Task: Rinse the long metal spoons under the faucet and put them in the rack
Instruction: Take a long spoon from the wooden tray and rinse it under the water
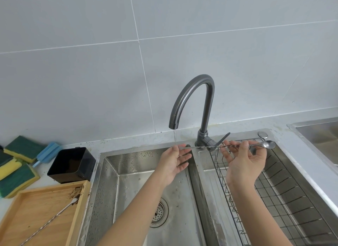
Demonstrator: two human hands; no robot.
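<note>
**Inspector:** Status of the spoon in hand?

**Assessor:** 1 long metal spoon [226,145] is held level across the divide between basin and rack. Its bowl points right, out over the wire rack [285,187]; its flat tail end points left, under the faucet [192,99]. A thin stream of water [175,137] falls at that tail end.

**Inspector:** Hands?

**Assessor:** The right hand [245,163] pinches the twisted shaft between thumb and fingertips, the other fingers loosely curled. The left hand [173,163] is palm up with fingers spread; its fingertips touch the tail end where the stream lands. I judge it a light support, not a firm grasp.

**Inspector:** Remaining items?

**Assessor:** A 2nd spoon [53,220] lies unrinsed in the wooden tray [36,194] left of the sink [109,172], its end beside a patch of dark residue. The rack appears to hold nothing yet.

**Inspector:** Risks?

**Assessor:** 3 noted. First, only the tail sits in the water; the bowl is well clear of the stream, so racking now would likely leave it unrinsed. Second, a wet, thin shaft held by a fingertip pinch may rotate or slip and drop into the basin toward the drain [159,212]. Third, the rack wires are widely spaced; a slim spoon laid along them could slide through.
</note>
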